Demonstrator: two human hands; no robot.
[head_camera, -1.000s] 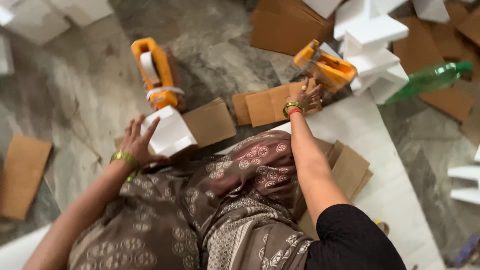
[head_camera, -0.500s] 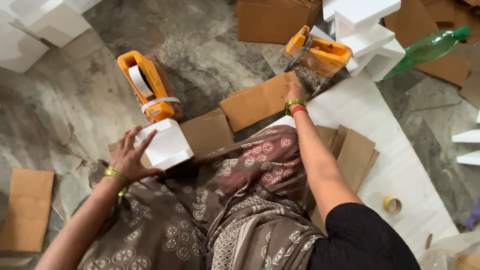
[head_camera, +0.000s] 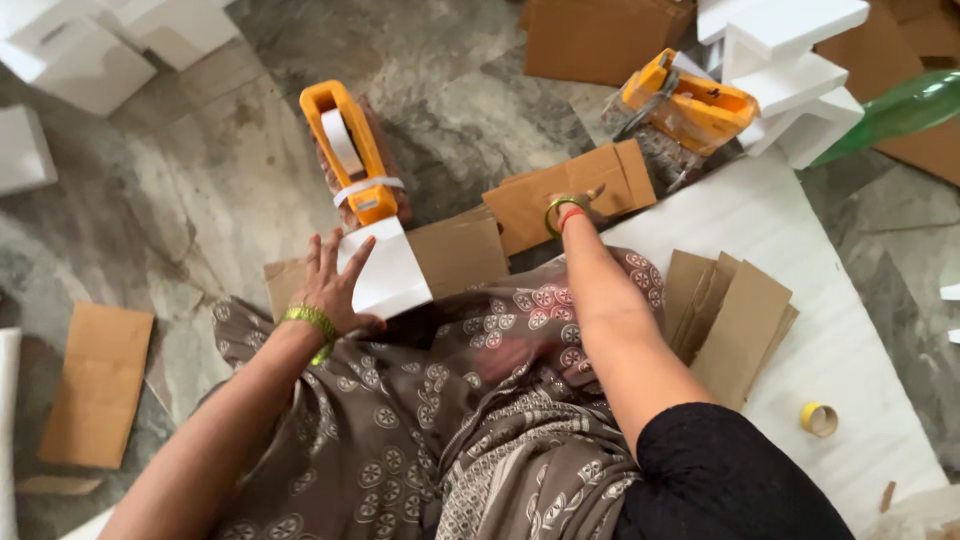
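Note:
My left hand (head_camera: 335, 282) lies with fingers spread on a white foam block (head_camera: 392, 275), thumb at its near edge, holding it against a brown cardboard piece (head_camera: 460, 252) over my patterned lap. My right hand (head_camera: 578, 205) is mostly hidden behind its wrist, at the near edge of another cardboard piece (head_camera: 570, 190); its fingers cannot be made out. An orange tape dispenser (head_camera: 690, 105) lies just beyond that cardboard, apart from the hand. A second orange tape dispenser (head_camera: 350, 150) stands on the stone floor just past the foam block.
White foam blocks sit at the top left (head_camera: 80, 60) and in a stack at the top right (head_camera: 790, 60). A green bottle (head_camera: 900, 110), a cardboard stack (head_camera: 730, 310) and a small tape core (head_camera: 818, 418) are on or near a white board (head_camera: 850, 340). Loose cardboard (head_camera: 95, 385) lies left.
My right hand has let go of the orange tape dispenser and drawn back to the cardboard piece. The left hand has stayed on the white block.

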